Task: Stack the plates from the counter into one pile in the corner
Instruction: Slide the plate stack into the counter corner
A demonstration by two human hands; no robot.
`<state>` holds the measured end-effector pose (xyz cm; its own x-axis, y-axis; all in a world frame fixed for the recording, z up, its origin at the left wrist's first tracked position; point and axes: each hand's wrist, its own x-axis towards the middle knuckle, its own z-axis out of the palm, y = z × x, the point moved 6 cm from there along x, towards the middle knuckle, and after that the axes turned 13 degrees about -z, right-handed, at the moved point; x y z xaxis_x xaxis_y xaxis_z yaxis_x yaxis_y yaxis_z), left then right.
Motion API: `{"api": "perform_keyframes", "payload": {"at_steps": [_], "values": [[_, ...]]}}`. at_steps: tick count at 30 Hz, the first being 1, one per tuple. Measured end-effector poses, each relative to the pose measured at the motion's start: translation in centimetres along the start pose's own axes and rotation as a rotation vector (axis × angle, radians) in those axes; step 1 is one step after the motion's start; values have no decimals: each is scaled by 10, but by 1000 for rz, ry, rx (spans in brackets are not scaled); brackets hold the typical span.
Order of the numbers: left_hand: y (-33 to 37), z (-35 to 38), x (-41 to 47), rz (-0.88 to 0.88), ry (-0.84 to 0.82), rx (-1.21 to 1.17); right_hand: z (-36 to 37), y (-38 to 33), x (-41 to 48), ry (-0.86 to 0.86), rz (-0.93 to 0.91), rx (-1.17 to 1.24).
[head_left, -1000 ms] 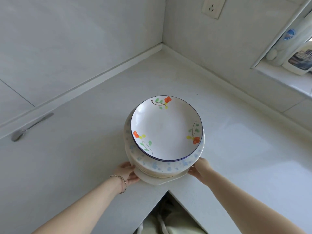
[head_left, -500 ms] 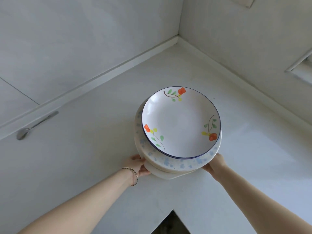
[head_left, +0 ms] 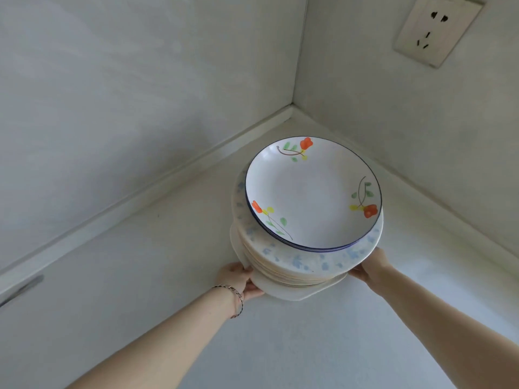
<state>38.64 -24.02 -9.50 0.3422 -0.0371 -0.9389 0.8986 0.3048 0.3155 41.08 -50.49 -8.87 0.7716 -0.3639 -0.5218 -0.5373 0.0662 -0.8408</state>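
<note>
Already gathered: one pile of plates (head_left: 306, 237), flowered plate (head_left: 313, 192) on top, close to the counter (head_left: 140, 276) corner — whether set down or held just above cannot be told. Left hand (head_left: 238, 279) and right hand (head_left: 370, 265) clasp the bottom plate's opposite edges, arms outstretched. Remaining, likely: release only.

The pile of plates (head_left: 306, 220), gripped by both hands, was moved across the counter (head_left: 168, 276) toward the corner.
</note>
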Motion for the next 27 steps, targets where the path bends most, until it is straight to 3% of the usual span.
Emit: {"api": "perform_keyframes", "payload": {"at_steps": [11,14,18,22,27], "values": [[91,57,35,17,-21,-103,26,-67,102,84,-77,21],[98,67,40,13,-40,-118,25,-74,116,157,-87,178],[99,65,48,59,-21,-62,33,-47,99,242,12,466],[102,65,47,124,16,-63,56,-22,57,80,30,465],[105,69,43,159,29,-108,56,-26,58,191,15,388]]}}
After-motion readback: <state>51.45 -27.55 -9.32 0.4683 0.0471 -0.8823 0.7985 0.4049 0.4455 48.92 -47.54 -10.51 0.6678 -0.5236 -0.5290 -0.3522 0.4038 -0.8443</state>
